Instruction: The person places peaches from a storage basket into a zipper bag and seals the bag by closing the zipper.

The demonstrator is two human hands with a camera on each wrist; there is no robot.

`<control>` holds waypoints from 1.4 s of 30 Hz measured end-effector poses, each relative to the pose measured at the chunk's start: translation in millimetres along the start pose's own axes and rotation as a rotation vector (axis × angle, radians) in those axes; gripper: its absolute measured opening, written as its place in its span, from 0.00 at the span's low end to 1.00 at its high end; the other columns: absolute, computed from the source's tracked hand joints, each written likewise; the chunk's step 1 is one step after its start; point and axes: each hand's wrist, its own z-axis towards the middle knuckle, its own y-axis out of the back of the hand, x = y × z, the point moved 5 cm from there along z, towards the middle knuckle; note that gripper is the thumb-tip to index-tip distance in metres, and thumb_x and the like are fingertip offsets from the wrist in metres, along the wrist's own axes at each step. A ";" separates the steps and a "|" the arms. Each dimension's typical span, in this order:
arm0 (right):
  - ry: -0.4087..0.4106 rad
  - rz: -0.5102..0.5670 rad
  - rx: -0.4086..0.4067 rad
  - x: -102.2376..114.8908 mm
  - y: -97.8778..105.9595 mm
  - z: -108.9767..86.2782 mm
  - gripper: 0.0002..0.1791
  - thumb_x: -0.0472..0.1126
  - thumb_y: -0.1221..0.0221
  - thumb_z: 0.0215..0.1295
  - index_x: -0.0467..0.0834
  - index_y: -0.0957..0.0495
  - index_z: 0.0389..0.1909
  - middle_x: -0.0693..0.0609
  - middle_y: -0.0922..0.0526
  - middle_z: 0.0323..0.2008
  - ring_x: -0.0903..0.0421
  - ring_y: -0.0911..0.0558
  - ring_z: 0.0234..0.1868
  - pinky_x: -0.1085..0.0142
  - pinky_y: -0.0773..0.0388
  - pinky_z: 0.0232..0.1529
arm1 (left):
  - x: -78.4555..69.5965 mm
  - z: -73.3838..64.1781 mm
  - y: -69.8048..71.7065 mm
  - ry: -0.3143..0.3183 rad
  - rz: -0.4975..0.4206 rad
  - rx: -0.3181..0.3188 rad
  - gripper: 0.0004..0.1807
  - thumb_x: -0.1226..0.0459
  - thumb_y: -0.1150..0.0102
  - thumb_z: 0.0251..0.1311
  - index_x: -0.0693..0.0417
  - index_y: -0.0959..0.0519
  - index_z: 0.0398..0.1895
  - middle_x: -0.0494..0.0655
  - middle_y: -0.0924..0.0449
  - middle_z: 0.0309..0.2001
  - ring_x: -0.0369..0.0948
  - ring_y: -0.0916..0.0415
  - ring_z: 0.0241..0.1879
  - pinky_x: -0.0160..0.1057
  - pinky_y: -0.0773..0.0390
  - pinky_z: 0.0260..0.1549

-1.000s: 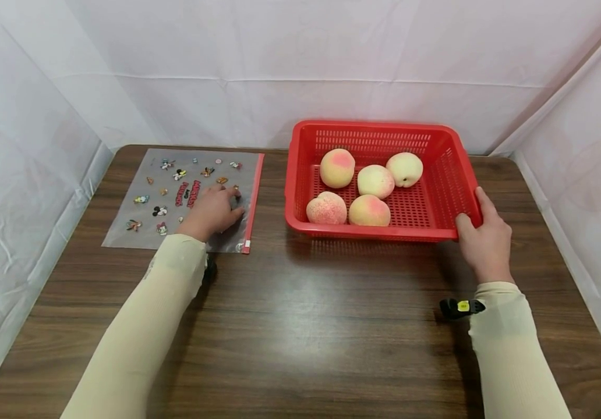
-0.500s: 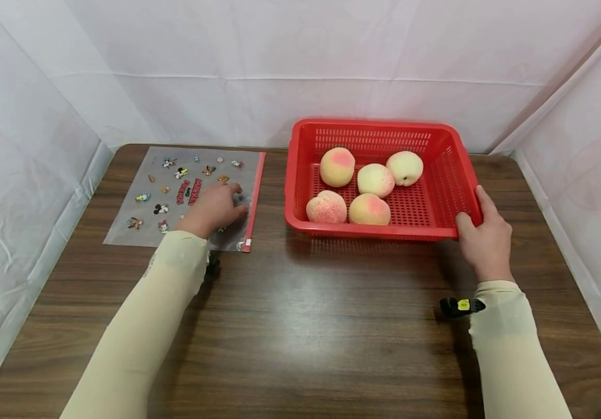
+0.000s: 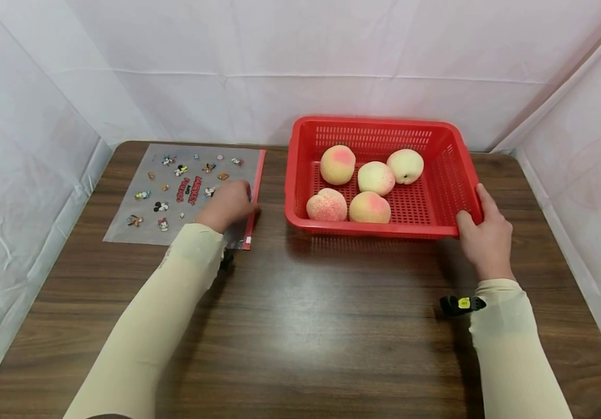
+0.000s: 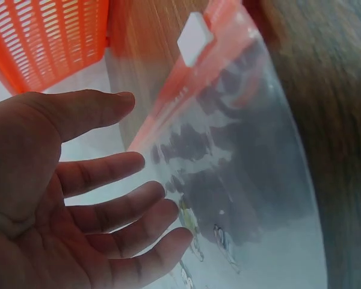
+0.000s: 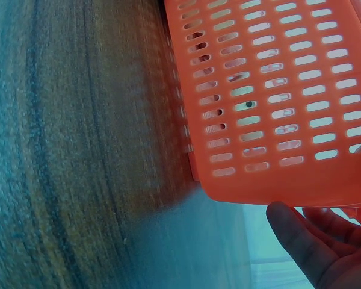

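Note:
A clear zip bag (image 3: 148, 230) printed with small cartoon figures lies flat on the left of the table. Over its red zip edge, my left hand (image 3: 229, 203) hovers with fingers loosely spread, nothing in them. In the left wrist view, a white slider (image 4: 194, 39) shows on the zip strip, beyond the thumb. My right hand (image 3: 486, 241) grips the near right corner of a red plastic basket (image 3: 374, 229), thumb over the rim and fingers along the outside. Several peaches (image 3: 338, 165) rest inside, mostly toward the basket's left; one pale peach (image 3: 405, 166) sits farther right.
The dark wooden table (image 3: 300, 326) has white cloth walls (image 3: 258, 52) at the back and both sides. The basket stands near the back edge, a short gap right of the bag. A black strap (image 3: 462, 305) is on the right wrist.
My left hand has moved right, from the bag's printed middle to its red zip edge. The right hand keeps its grip on the basket, which stays in place.

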 end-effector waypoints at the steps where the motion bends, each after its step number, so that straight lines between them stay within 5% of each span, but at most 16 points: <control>1: -0.003 0.002 0.003 -0.2 0.1 0.0 0.38 0.49 0.54 0.66 0.64 0.55 0.76 0.43 0.35 0.70 0.40 0.29 0.59 0.41 0.25 0.54 | -0.5 0.6 -0.4 0.004 -0.003 0.001 0.19 0.58 0.43 0.62 0.64 0.25 0.49 0.57 0.21 0.42 0.47 0.25 0.34 0.45 0.22 0.36; 15: 0.002 -0.009 0.002 1.4 1.3 0.6 0.37 0.50 0.55 0.67 0.63 0.55 0.76 0.41 0.34 0.70 0.40 0.28 0.58 0.42 0.25 0.53 | -1.4 6.6 -1.2 0.039 0.046 -0.019 0.14 0.59 0.41 0.60 0.65 0.21 0.37 0.55 0.21 0.34 0.44 0.27 0.28 0.40 0.25 0.28; 37: 0.011 -0.022 0.007 3.1 2.4 0.9 0.37 0.49 0.56 0.67 0.61 0.54 0.77 0.40 0.34 0.69 0.39 0.28 0.57 0.43 0.26 0.52 | 3.6 7.8 -1.8 0.045 0.037 -0.002 0.17 0.59 0.47 0.63 0.65 0.23 0.45 0.59 0.21 0.42 0.48 0.27 0.37 0.48 0.22 0.42; 42: 0.019 -0.031 0.007 2.4 2.2 1.6 0.37 0.49 0.57 0.67 0.61 0.55 0.77 0.39 0.34 0.69 0.39 0.29 0.58 0.41 0.28 0.54 | 7.6 8.3 -2.4 0.049 0.000 0.009 0.14 0.62 0.47 0.63 0.65 0.23 0.43 0.57 0.22 0.40 0.48 0.26 0.36 0.45 0.22 0.38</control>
